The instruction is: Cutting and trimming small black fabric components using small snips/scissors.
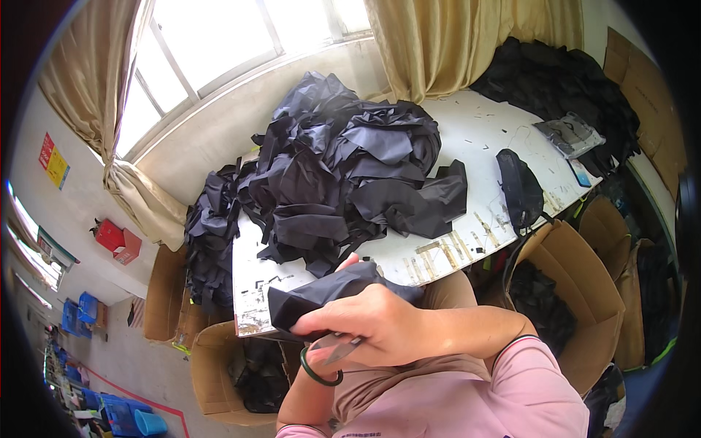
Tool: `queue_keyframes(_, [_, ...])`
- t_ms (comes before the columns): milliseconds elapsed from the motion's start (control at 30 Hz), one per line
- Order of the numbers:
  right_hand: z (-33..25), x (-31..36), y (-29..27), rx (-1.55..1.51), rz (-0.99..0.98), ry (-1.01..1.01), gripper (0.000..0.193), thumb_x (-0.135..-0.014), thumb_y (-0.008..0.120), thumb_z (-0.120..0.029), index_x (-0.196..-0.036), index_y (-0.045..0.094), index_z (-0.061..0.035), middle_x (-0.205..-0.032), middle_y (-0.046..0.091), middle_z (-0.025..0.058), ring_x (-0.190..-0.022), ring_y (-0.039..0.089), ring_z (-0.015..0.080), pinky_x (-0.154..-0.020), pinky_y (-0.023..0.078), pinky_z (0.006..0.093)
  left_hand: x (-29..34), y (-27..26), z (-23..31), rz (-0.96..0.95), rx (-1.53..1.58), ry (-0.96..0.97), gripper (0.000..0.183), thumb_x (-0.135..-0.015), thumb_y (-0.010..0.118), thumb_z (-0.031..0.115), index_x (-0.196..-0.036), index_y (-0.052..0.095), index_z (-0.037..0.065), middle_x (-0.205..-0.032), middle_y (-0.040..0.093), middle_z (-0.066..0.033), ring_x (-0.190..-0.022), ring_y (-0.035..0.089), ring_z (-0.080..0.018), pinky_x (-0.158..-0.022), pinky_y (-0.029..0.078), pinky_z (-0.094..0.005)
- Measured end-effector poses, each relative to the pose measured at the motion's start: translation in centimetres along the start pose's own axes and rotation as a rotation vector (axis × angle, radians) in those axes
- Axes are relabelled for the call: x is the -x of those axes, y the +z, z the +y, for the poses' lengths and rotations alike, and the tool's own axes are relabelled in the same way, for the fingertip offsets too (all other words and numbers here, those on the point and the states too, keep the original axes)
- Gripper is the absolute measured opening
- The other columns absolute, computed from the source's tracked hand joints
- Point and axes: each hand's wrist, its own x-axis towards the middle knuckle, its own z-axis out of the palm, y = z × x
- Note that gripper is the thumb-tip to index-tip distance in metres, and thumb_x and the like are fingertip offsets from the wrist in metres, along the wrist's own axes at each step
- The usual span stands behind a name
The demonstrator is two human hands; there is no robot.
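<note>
My right hand (380,321) comes in from the right and is closed on a folded piece of black fabric (299,303), with the thumb pressed along its near edge. Below that palm juts a pointed metal blade (342,352), apparently of thread snips; the handle is hidden in the right hand. My left hand (315,354), with a dark green band at its wrist, is mostly covered by the right hand and the cloth. One of its fingertips shows beyond the fabric, so it seems to grip the piece from underneath. Just past my hands rises a big heap of black fabric pieces (314,175).
The white table (467,139) has worn, taped edges. A black pouch (518,190), a plastic-wrapped packet (573,135), a phone (579,173) and another dark pile (562,80) lie right. Cardboard boxes (584,285) holding black cloth flank me; a left box (212,372) stands below the table.
</note>
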Motion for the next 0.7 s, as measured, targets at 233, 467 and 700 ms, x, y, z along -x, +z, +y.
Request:
queue_keyframes(233, [1.2, 2.2, -4.5, -0.151, 0.161, 0.594, 0.032, -0.091, 0.061, -0.015, -0.118, 0.059, 0.0027, -0.106, 0.065, 0.0077, -0.087, 0.059, 0.0064, -0.076, 0.048, 0.0223, 1.4, -2.5, 1.1, 0.071, 0.010, 0.169, 0.074, -0.079, 0.063, 0.020, -0.141, 0.033, -0.007, -0.152, 0.026, -0.0208, -0.140, 0.029, -0.0304, -0.113, 0.027, -0.0424])
queue_keyframes(467, [2.6, 3.1, -1.5, -0.256, -0.055, 0.626, 0.028, -0.083, 0.073, -0.010, -0.107, 0.063, -0.0010, -0.094, 0.066, 0.0027, -0.076, 0.054, 0.0046, -0.065, 0.043, 0.0212, 1.3, -2.9, 1.4, -0.152, 0.081, 0.044, 0.084, -0.075, 0.055, 0.034, -0.146, 0.029, -0.002, -0.151, 0.030, -0.0201, -0.137, 0.033, -0.0329, -0.114, 0.027, -0.0456])
queue_keyframes(700, [2.3, 4.9, -2.3, -0.279, 0.329, 0.585, 0.013, -0.084, 0.072, -0.005, -0.087, 0.060, -0.0051, -0.068, 0.051, -0.0079, -0.060, 0.043, 0.0001, -0.054, 0.033, 0.0178, 0.4, -4.9, 0.4, 0.219, 0.149, -0.056, 0.041, -0.096, 0.047, 0.024, -0.125, 0.049, -0.005, -0.129, 0.054, -0.0122, -0.117, 0.051, -0.0246, -0.102, 0.037, -0.0373])
